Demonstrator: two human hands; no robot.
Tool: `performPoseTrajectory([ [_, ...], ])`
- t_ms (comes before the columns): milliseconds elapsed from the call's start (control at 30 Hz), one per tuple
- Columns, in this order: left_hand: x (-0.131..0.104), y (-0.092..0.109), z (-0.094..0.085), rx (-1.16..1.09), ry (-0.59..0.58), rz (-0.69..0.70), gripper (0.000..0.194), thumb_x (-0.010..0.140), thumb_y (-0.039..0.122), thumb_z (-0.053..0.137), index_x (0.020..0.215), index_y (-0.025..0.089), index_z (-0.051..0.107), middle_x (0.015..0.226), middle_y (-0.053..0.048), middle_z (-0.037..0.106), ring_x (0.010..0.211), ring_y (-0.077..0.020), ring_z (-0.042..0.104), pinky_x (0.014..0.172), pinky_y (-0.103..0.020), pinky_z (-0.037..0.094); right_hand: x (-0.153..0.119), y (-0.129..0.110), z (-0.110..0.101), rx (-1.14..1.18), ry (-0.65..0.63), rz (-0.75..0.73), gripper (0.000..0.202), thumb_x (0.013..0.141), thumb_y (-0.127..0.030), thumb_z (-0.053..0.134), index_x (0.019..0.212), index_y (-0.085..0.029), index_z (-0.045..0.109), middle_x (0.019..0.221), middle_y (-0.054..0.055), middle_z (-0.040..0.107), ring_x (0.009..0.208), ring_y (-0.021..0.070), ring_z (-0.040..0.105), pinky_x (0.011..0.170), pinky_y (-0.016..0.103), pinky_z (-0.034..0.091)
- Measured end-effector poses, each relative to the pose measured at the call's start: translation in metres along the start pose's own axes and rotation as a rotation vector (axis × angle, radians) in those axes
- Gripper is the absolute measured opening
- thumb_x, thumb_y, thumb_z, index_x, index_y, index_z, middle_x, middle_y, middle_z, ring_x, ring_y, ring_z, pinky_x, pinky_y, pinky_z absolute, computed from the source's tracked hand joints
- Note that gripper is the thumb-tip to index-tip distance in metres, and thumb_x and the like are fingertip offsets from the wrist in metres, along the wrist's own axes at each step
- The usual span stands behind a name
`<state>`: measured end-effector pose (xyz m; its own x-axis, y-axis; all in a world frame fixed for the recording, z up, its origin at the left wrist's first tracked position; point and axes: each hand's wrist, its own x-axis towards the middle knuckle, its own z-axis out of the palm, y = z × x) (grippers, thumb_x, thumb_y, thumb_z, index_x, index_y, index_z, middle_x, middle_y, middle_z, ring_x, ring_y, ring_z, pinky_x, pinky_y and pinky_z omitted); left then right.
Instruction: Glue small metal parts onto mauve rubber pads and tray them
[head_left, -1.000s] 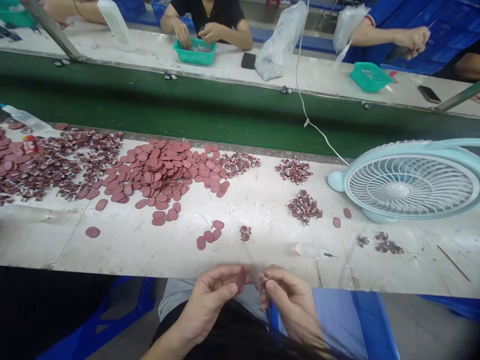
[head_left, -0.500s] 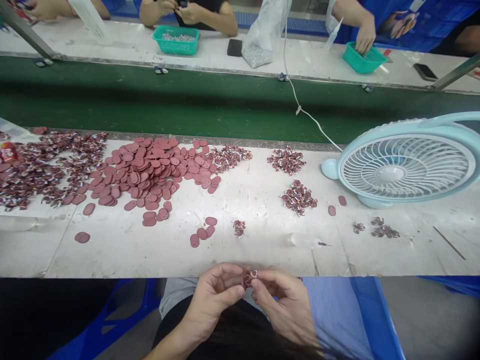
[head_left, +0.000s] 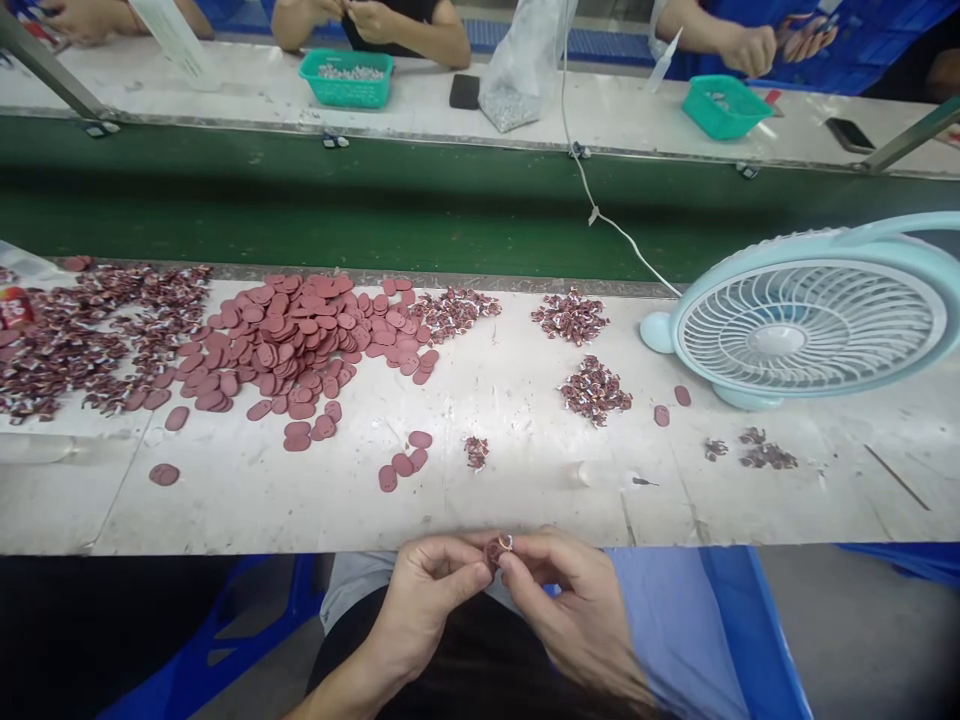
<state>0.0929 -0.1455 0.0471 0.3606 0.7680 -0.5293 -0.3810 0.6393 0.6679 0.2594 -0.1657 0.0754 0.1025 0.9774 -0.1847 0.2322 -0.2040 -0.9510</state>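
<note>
Left hand pinches a red tag; right hand pinches a small ring. We note ring touching tag's right edge, below the desk rim.

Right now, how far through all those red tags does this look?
Done, it seems: small heaps of ringed pieces beside the fan. In hand: the left hand and right hand pinch one red tag with a metal ring. Left: a big pile of plain tags.
</note>
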Motion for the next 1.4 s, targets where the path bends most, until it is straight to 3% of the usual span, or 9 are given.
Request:
performPoseTrajectory([
  [100,0.000,0.000,0.002,0.004,0.006,-0.002,0.004,0.075,0.019,0.083,0.072,0.020,0.080,0.099,-0.008,0.082,0.098,-0.0247,0.073,0.094,-0.037,0.053,0.000,-0.003,-0.002,-0.032,0.025,-0.059,0.012,0.084,-0.024,0.071,0.093,-0.028,0.077,0.078,-0.001,0.078,0.063,0.0111,0.072,0.056,0.019,0.061],
  [367,0.002,0.000,0.005,0.039,0.021,0.031,0.003,0.075,0.019,0.082,0.073,0.021,0.081,0.102,-0.008,0.082,0.100,-0.0250,0.074,0.094,-0.035,0.055,-0.004,0.003,0.005,0.115,0.055,0.043,0.009,0.085,-0.027,0.070,0.091,-0.026,0.077,0.076,0.000,0.077,0.065,0.0143,0.074,0.059,0.024,0.063],
  [700,0.000,-0.004,0.005,0.116,0.034,0.068,0.003,0.080,0.021,0.079,0.077,0.021,0.081,0.114,-0.008,0.079,0.109,-0.0263,0.072,0.101,-0.037,0.053,-0.005,0.008,0.007,0.010,0.162,-0.125,0.015,0.082,-0.019,0.071,0.092,-0.029,0.076,0.072,-0.003,0.073,0.060,0.0105,0.069,0.055,0.019,0.061],
  [1000,0.001,-0.002,0.008,0.189,0.019,0.124,0.003,0.079,0.024,0.079,0.081,0.024,0.081,0.119,-0.008,0.078,0.107,-0.0268,0.073,0.095,-0.036,0.058,-0.009,0.017,0.010,0.260,0.150,0.085,0.011,0.083,-0.030,0.072,0.093,-0.027,0.077,0.080,0.003,0.077,0.066,0.0155,0.073,0.063,0.028,0.066],
  [1067,0.004,0.009,0.003,0.355,-0.007,0.181,0.010,0.079,0.027,0.079,0.089,0.025,0.081,0.125,-0.009,0.075,0.112,-0.0285,0.071,0.096,-0.038,0.058,-0.015,0.022,0.004,0.383,0.221,0.165,0.011,0.082,-0.033,0.074,0.091,-0.028,0.077,0.080,0.003,0.078,0.065,0.0164,0.073,0.062,0.030,0.067],
  [1133,0.012,0.026,-0.007,0.669,0.010,0.332,0.016,0.083,0.029,0.075,0.097,0.026,0.080,0.127,-0.009,0.073,0.116,-0.0280,0.068,0.101,-0.039,0.054,-0.026,0.032,-0.008,0.457,0.330,0.210,0.010,0.080,-0.033,0.077,0.090,-0.031,0.076,0.077,0.002,0.078,0.062,0.0176,0.073,0.059,0.031,0.066],
  [1233,0.035,0.057,-0.027,1.244,0.198,0.607,0.023,0.087,0.036,0.069,0.106,0.026,0.077,0.121,-0.009,0.073,0.113,-0.0276,0.067,0.103,-0.040,0.050,-0.049,0.056,-0.038,0.433,0.533,0.223,0.012,0.076,-0.036,0.080,0.088,-0.035,0.076,0.075,0.003,0.077,0.057,0.0198,0.071,0.055,0.035,0.065],
  [1300,0.052,0.072,-0.036,1.545,0.328,0.624,0.029,0.089,0.044,0.065,0.108,0.025,0.075,0.119,-0.009,0.072,0.109,-0.0293,0.066,0.093,-0.040,0.052,-0.065,0.077,-0.062,0.362,0.684,0.223,0.013,0.073,-0.039,0.081,0.085,-0.034,0.076,0.076,0.005,0.076,0.057,0.0212,0.071,0.055,0.038,0.064],
  [1400,0.070,0.082,-0.040,1.764,0.347,0.567,0.029,0.093,0.045,0.056,0.104,0.024,0.073,0.110,-0.006,0.073,0.098,-0.0267,0.069,0.080,-0.035,0.052,-0.082,0.112,-0.097,0.185,0.826,0.277,0.018,0.073,-0.043,0.080,0.086,-0.032,0.074,0.079,0.006,0.076,0.064,0.0232,0.073,0.064,0.042,0.064],
])
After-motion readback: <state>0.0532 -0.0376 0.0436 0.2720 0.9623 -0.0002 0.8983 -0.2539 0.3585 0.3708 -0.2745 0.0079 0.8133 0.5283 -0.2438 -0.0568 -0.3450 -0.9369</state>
